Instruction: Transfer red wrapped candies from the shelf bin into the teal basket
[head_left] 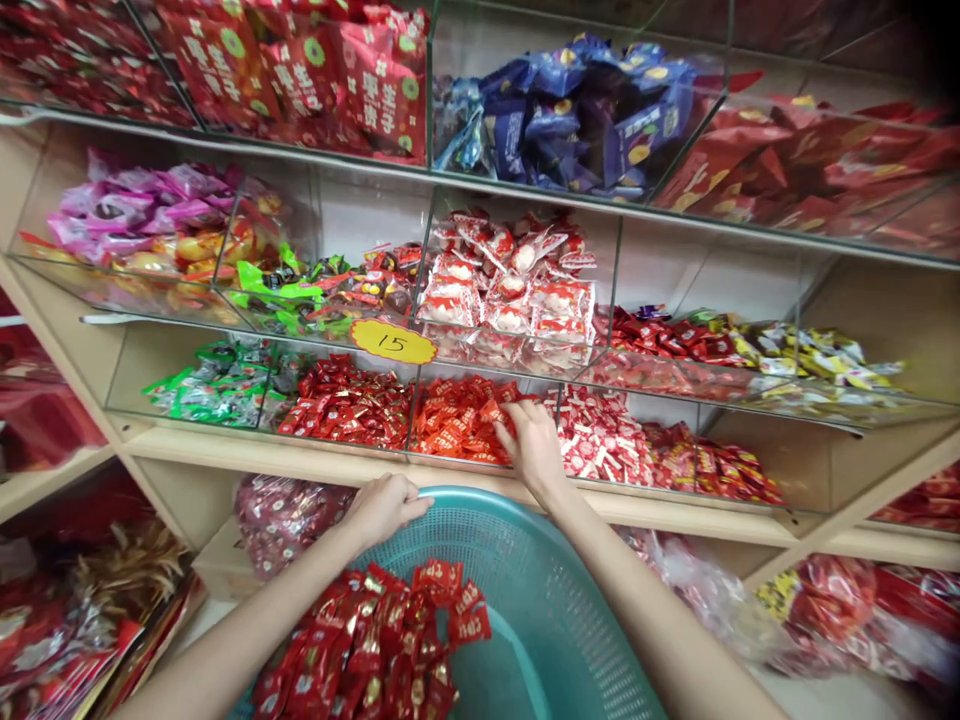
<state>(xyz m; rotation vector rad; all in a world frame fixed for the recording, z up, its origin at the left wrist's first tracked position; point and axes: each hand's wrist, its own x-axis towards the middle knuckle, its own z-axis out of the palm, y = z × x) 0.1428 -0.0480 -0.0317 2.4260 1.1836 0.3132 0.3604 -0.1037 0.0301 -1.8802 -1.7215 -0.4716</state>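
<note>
My left hand (386, 505) grips the far rim of a teal plastic basket (517, 590) held in front of me. Inside the basket lies a heap of red and gold wrapped sweets (382, 640). My right hand (531, 440) reaches into the lowest glass bin, fingers curled down into a pile of orange-red wrapped sweets (457, 420). What the fingers hold is hidden among the wrappers. Next to that pile on the right lie red and white sweets (600, 435).
Glass-fronted bins of wrapped sweets fill the shelves: dark red sweets (345, 405), green packets (210, 385), white and red packets (517, 285), blue packets (577, 110). A yellow price tag marked 15 (392, 342) sticks on the glass. Bagged goods (285, 515) sit under the shelf.
</note>
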